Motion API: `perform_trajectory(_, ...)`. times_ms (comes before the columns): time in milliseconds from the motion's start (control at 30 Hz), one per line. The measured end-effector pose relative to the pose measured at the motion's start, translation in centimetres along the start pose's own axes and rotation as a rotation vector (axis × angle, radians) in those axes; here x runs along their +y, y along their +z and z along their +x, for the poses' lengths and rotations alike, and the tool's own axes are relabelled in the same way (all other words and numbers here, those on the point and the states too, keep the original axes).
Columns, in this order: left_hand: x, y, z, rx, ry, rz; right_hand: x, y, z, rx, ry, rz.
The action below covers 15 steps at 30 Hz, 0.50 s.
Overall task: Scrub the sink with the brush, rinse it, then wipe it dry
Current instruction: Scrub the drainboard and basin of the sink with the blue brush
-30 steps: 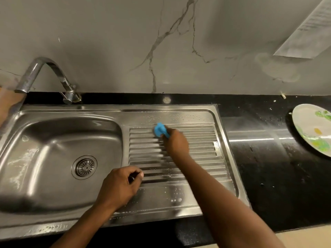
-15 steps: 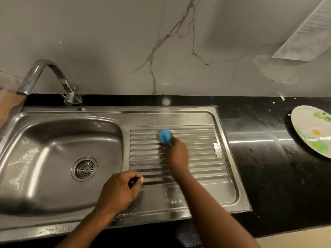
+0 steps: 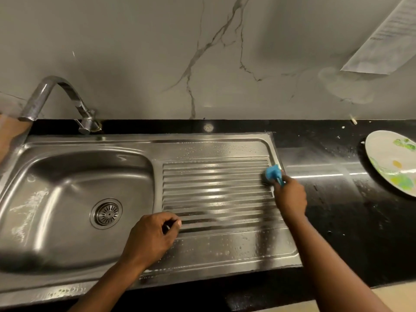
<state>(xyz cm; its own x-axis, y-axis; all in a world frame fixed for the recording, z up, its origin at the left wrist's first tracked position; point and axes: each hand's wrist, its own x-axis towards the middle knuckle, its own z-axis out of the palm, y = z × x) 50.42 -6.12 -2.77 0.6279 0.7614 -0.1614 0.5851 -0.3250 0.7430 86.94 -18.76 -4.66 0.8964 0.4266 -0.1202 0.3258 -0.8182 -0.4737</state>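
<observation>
The steel sink point(image 3: 67, 154) has a basin on the left with a round drain point(image 3: 106, 213), and a ribbed, wet drainboard point(image 3: 216, 183) on the right. My right hand point(image 3: 290, 197) grips a blue brush point(image 3: 272, 173) by its handle. The brush head presses on the far right end of the ribs, near the drainboard's rim. My left hand point(image 3: 150, 237) rests on the drainboard's near left corner beside the basin. Its fingers are curled with the thumb against the forefinger, and I see nothing plainly held in it.
A curved metal tap point(image 3: 56, 97) stands behind the basin at the far left. Black wet countertop point(image 3: 337, 210) runs to the right, with a white plate with green marks point(image 3: 391, 161) at its right edge. A marbled wall rises behind the sink. A paper sheet point(image 3: 387, 39) hangs at the upper right.
My right hand has swept the blue brush from the middle of the ribs to the drainboard's right edge. My left hand has stayed in place.
</observation>
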Motion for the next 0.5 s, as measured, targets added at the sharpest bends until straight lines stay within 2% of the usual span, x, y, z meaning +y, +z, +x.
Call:
perform_trajectory(67,-0.1,-0.1,-0.1,0.005,-0.004,0.003,0.0,0.0,0.8,0.025,0.047,0.011)
perform_trajectory(167,-0.3,0.0,-0.5,0.016,-0.012,0.002,-3.6,2.4,-0.8,0.014,0.048,0.13)
perform_trajectory(367,-0.5,0.1,-1.4,0.021,-0.032,0.029,-13.5,9.2,-9.1,-0.23,-0.261,0.182)
perform_trajectory(500,-0.5,-0.2,-1.3,0.025,-0.046,0.033,-17.5,12.0,-11.7,-0.365,-0.427,0.041)
